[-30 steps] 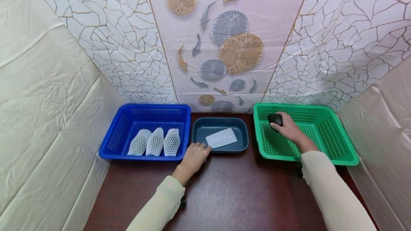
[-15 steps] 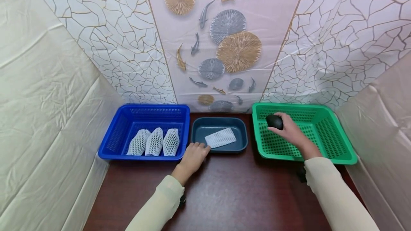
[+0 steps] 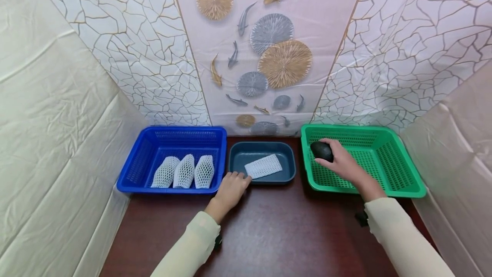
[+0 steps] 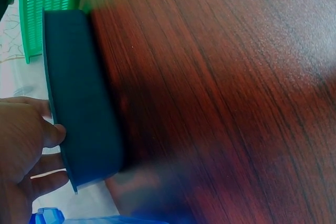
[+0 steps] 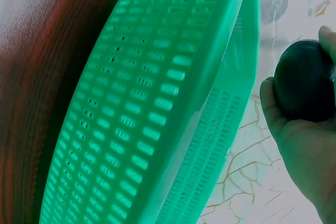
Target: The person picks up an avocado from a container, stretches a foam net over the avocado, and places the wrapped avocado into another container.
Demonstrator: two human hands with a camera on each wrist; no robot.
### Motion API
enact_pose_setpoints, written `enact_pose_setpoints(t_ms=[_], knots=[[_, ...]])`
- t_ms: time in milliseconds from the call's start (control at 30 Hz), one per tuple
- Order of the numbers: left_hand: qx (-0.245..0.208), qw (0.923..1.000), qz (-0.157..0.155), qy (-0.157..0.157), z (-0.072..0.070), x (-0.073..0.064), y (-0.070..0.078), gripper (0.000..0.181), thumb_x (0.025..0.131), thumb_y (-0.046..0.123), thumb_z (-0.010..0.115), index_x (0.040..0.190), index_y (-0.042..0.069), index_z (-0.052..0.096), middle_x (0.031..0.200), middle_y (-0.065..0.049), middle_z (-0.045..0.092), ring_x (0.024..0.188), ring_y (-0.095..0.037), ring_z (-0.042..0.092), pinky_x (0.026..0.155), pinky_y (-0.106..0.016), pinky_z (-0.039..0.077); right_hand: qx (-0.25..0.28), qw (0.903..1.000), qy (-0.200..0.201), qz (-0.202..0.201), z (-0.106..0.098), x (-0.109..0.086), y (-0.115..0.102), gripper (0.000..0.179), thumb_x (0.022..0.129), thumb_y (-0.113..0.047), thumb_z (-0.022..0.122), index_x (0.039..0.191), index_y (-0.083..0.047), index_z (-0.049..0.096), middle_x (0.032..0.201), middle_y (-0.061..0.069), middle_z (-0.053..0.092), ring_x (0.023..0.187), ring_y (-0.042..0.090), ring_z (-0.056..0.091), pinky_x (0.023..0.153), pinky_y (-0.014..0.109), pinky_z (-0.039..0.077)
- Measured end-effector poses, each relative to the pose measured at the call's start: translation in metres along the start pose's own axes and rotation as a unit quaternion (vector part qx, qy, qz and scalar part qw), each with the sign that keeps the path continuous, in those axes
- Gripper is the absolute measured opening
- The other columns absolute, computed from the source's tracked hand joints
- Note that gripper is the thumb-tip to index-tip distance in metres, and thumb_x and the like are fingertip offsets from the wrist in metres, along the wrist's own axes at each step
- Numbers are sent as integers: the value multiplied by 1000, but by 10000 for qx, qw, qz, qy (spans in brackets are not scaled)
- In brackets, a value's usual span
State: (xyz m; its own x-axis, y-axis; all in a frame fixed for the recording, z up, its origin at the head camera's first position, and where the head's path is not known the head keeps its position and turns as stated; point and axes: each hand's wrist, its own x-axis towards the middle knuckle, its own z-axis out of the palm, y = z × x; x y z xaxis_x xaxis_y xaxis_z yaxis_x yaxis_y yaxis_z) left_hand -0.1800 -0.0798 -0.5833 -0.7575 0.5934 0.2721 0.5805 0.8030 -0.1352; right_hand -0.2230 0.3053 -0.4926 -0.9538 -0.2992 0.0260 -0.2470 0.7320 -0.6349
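My right hand (image 3: 341,161) grips a dark, nearly black avocado (image 3: 322,151), held above the left part of the green basket (image 3: 363,189). In the right wrist view, fingers and thumb wrap the avocado (image 5: 304,81) beyond the basket rim. My left hand (image 3: 232,189) pinches the near-left rim of a small dark blue-grey tray (image 3: 288,161); its thumb lies against the outer wall in the left wrist view. Inside the tray lies a flat white foam net sleeve (image 3: 263,166).
A blue basket (image 3: 132,163) stands left of the tray. Along its near side lie three plump white foam net sleeves (image 3: 183,172); their contents are hard to make out. The brown table (image 3: 284,230) extends in front, and cloth-covered walls enclose the sides and back.
My right hand has brought the avocado slightly left and nearer within the green basket's outline, and more of the fruit shows. The left hand stays on the tray rim.
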Motion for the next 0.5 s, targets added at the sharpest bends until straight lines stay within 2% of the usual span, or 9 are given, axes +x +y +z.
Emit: enact_pose_setpoints(t_ms=[267,500], knots=[[-3,9998,-38,-173,-3,0,0,18,89,14,79,106,17,73,95,-5,75,83,-22,70,73,-38,58,-91,9992,-64,-391,9,-11,-19,69,99,-27,70,154,-1,36,142,29,43,118,42,53,86,55,51],[14,9998,-46,-206,-3,1,0,19,88,14,80,106,17,73,94,-5,75,83,-22,70,73,-38,57,-159,9983,-146,-545,18,-21,-28,72,98,-28,72,155,-3,36,145,25,43,119,39,54,87,54,52]])
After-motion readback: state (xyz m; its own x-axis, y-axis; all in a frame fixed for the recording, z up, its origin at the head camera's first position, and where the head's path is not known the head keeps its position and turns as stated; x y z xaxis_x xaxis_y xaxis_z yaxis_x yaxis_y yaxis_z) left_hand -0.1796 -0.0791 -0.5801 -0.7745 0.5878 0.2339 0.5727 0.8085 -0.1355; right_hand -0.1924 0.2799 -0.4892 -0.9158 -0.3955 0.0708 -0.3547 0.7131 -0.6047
